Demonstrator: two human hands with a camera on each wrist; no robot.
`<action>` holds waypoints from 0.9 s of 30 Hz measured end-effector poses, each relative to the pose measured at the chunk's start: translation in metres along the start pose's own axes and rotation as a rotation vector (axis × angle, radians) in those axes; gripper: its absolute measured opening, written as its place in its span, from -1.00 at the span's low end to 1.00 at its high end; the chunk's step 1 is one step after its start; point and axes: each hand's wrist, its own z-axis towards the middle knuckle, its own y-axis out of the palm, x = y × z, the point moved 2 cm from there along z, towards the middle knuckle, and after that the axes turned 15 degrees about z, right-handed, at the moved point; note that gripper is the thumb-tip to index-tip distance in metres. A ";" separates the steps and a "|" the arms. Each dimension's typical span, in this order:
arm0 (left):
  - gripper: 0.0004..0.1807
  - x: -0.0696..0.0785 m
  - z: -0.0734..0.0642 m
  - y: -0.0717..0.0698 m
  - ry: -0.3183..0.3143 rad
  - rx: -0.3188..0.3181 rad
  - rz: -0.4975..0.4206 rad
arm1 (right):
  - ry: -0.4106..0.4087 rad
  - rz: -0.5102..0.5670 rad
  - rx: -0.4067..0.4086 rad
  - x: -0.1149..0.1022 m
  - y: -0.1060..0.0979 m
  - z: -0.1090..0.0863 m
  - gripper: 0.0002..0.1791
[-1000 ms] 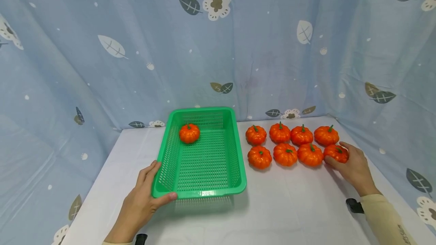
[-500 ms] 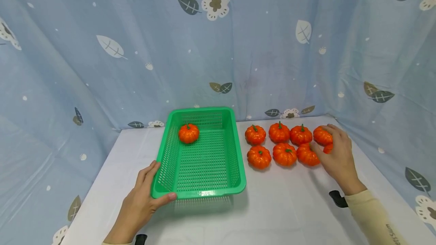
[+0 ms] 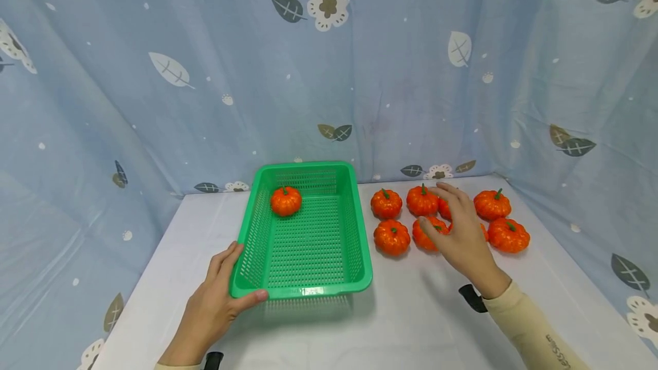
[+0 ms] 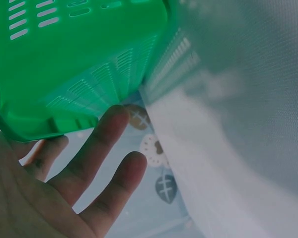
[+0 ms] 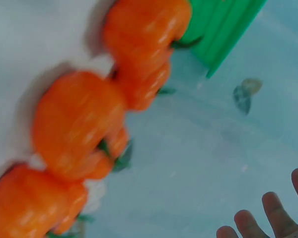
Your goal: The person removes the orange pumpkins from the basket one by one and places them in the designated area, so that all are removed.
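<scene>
My left hand (image 3: 211, 301) holds the near left corner of a green plastic basket (image 3: 365, 256), thumb over the front rim and fingers along the outer side. In the left wrist view, two fingers (image 4: 102, 141) extend past the basket wall (image 4: 99, 74). One small orange pumpkin (image 3: 285, 201) sits in the basket's far left part. To the right, several more stand in two rows, among them a near left pumpkin (image 3: 392, 238) and a near right pumpkin (image 3: 508, 236). Over the rows hovers my right hand (image 3: 462, 238), fingers spread and holding nothing; it partly hides the middle pumpkins.
A white-covered table (image 3: 411, 318) carries everything. Blue patterned cloth (image 3: 401, 73) hangs behind and along both sides, close to the far row of pumpkins. The basket's right wall stands a short gap from the nearest pumpkins.
My right hand has left the near right pumpkin and moved left above the rows. That pumpkin stays in its row, slightly shifted. The left hand and the basket have not visibly moved.
</scene>
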 end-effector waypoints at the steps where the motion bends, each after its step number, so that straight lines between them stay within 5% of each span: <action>1: 0.15 0.000 0.000 0.000 0.000 -0.001 0.000 | -0.015 0.008 -0.013 -0.003 0.005 0.001 -0.32; 15: 0.15 0.001 0.000 0.000 0.005 0.000 0.004 | -0.160 0.098 -0.213 -0.055 0.072 0.017 -0.27; 27: 0.15 0.001 0.000 0.000 -0.001 -0.002 0.003 | -0.166 0.248 -0.224 -0.091 0.116 0.050 -0.29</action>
